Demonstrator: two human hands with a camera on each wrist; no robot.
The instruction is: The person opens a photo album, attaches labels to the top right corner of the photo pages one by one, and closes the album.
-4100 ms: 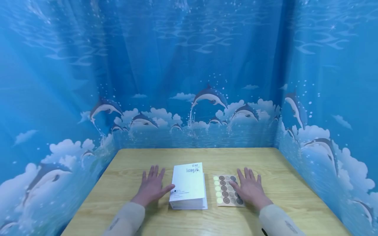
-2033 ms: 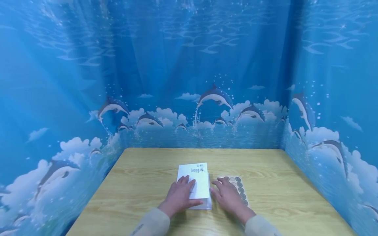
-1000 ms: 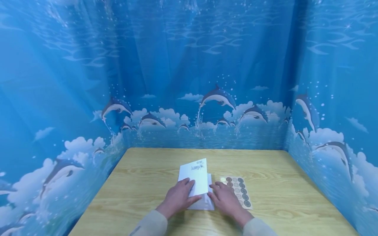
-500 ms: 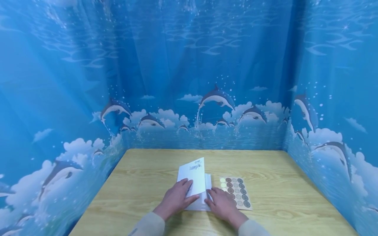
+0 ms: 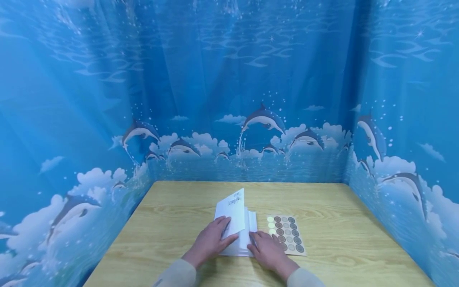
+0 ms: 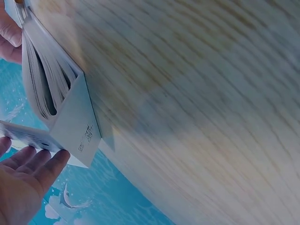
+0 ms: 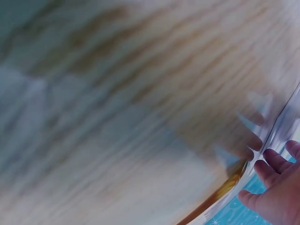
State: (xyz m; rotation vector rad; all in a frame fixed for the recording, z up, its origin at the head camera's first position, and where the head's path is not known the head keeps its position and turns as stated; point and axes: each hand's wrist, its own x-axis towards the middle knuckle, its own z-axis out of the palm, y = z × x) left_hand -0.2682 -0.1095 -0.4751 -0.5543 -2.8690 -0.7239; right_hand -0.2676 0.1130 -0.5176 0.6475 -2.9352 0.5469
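On the table lies a thick white photo album (image 5: 231, 209) with dark lettering, its front cover raised at the right side. My left hand (image 5: 209, 241) holds that cover, fingers along the outside and thumb by its lower edge. In the left wrist view, fingers (image 6: 49, 171) lie against the cover, while the album's page block (image 6: 44, 79) stands thick and bowed. My right hand (image 5: 267, 249) touches the right edge of the pages, fingers slightly bent. The right wrist view shows right fingers (image 7: 269, 173) beside a clear, shiny sheet edge (image 7: 281, 124).
A sheet of round stickers (image 5: 288, 235) in yellow, brown, tan and grey lies right of the album, partly under my right hand. The wooden table (image 5: 172, 219) ends at a blue dolphin-printed curtain (image 5: 201, 99).
Both hands came from lying flat beside the album onto it. The left hand has raised the front cover leftward, more steeply now. The right hand has shifted left onto the pages, uncovering more stickers.
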